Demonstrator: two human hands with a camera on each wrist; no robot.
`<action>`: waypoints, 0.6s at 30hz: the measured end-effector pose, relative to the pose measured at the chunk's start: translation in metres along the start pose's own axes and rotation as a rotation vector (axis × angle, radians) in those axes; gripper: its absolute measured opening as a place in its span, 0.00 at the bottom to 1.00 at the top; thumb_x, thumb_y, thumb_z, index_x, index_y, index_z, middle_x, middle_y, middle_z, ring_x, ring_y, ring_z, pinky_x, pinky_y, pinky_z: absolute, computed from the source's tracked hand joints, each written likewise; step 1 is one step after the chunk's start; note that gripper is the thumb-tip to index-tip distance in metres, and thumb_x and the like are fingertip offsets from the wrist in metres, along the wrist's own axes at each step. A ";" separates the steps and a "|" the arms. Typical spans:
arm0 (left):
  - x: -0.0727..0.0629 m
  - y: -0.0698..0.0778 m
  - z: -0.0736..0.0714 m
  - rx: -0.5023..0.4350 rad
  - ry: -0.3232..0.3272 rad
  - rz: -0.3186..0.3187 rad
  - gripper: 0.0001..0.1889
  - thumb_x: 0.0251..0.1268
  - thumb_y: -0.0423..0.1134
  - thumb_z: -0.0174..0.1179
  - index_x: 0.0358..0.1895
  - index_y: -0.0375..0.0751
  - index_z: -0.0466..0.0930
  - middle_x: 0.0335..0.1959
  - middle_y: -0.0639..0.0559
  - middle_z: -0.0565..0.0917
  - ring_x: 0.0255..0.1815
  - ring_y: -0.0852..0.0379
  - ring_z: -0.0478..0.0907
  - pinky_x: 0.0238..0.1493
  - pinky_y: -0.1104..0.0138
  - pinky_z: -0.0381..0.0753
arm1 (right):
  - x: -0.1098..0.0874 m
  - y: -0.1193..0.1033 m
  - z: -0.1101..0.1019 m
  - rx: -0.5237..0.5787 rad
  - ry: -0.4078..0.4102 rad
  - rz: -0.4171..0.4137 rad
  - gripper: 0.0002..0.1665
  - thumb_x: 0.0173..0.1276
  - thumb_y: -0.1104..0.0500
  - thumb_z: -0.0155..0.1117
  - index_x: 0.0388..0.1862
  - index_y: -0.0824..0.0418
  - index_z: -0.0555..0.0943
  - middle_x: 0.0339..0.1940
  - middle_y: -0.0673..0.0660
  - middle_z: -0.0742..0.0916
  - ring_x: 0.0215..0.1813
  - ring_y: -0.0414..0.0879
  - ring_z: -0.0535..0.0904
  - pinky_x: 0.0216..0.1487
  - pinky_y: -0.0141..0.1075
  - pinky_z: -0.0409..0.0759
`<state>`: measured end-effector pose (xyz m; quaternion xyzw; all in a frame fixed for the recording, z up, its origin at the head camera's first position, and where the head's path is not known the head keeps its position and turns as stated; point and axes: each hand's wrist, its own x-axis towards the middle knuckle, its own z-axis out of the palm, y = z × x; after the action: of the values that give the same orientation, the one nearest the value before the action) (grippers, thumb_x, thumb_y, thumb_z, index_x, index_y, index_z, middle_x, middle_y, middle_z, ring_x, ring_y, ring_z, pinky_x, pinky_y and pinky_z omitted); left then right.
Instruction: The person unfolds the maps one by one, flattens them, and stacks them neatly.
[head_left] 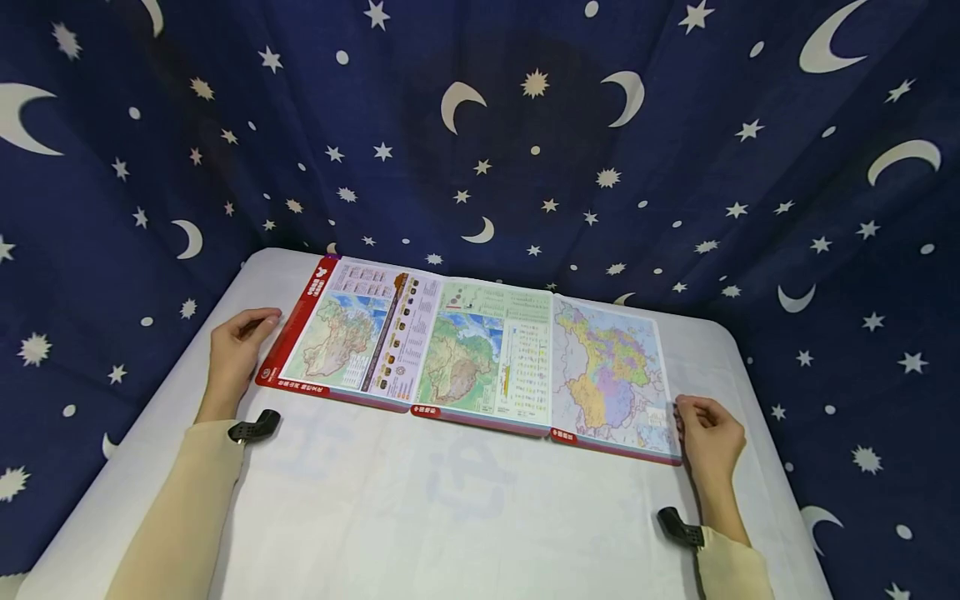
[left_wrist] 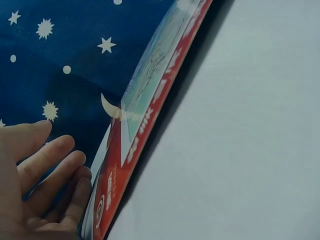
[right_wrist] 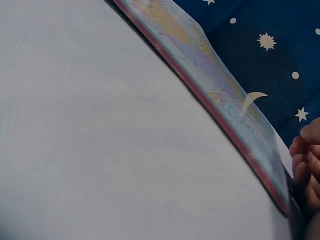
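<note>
Spread flat across the white table lies a three-panel fold-out map [head_left: 480, 367], with a red strip down its left end and red tabs along its near edge. Beside that red left end is my left hand [head_left: 238, 354], fingers loosely bent and parted from the thumb in the left wrist view [left_wrist: 50, 180]. My right hand [head_left: 712, 433] is at the near right corner, its loosely curled fingers right by the map's edge. In the right wrist view the fingers [right_wrist: 302, 155] appear just outside that corner, with nothing seen between them.
A white cloth covers the table [head_left: 360, 508], with faint marks showing on it in front of the map. Dark blue curtains [head_left: 390, 108] with moons and stars hang close behind and along both sides. Black wrist devices [head_left: 255, 426] sit at both cuffs.
</note>
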<state>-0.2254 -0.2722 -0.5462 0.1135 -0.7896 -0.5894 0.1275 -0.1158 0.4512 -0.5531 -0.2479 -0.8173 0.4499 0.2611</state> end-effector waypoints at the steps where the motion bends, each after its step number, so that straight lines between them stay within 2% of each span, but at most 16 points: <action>1: -0.001 0.000 0.001 -0.010 0.005 0.011 0.20 0.77 0.46 0.65 0.63 0.39 0.85 0.56 0.55 0.86 0.53 0.67 0.79 0.53 0.81 0.73 | 0.000 0.001 0.000 0.003 0.006 -0.007 0.13 0.73 0.56 0.71 0.44 0.67 0.90 0.23 0.33 0.84 0.23 0.27 0.79 0.24 0.19 0.77; 7: -0.003 -0.003 0.004 -0.016 0.000 0.051 0.21 0.78 0.49 0.63 0.65 0.42 0.84 0.64 0.47 0.85 0.57 0.68 0.78 0.57 0.82 0.72 | -0.004 0.005 0.001 0.048 0.038 -0.039 0.11 0.73 0.57 0.71 0.42 0.65 0.90 0.24 0.39 0.86 0.22 0.30 0.79 0.22 0.21 0.76; 10: -0.005 -0.004 0.003 -0.068 -0.014 0.084 0.21 0.79 0.46 0.62 0.66 0.39 0.83 0.66 0.45 0.83 0.62 0.67 0.77 0.60 0.82 0.71 | -0.006 0.005 0.000 0.063 0.054 -0.071 0.10 0.74 0.58 0.70 0.44 0.65 0.90 0.26 0.40 0.86 0.24 0.31 0.80 0.24 0.21 0.77; 15: -0.012 -0.005 0.000 -0.188 -0.022 0.156 0.21 0.77 0.38 0.63 0.66 0.32 0.81 0.68 0.42 0.82 0.68 0.60 0.76 0.65 0.79 0.71 | -0.010 0.004 0.000 0.095 0.098 -0.116 0.11 0.73 0.59 0.70 0.46 0.66 0.89 0.29 0.39 0.85 0.27 0.31 0.81 0.28 0.20 0.80; 18: -0.018 -0.004 -0.003 -0.183 -0.034 0.176 0.20 0.78 0.38 0.63 0.67 0.32 0.81 0.71 0.42 0.80 0.71 0.59 0.74 0.66 0.80 0.70 | -0.011 0.003 -0.001 0.087 0.125 -0.124 0.12 0.73 0.59 0.71 0.47 0.66 0.89 0.30 0.37 0.85 0.29 0.30 0.82 0.30 0.18 0.80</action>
<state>-0.2079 -0.2700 -0.5507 0.0219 -0.7414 -0.6474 0.1753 -0.1067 0.4457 -0.5572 -0.2131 -0.7927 0.4517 0.3497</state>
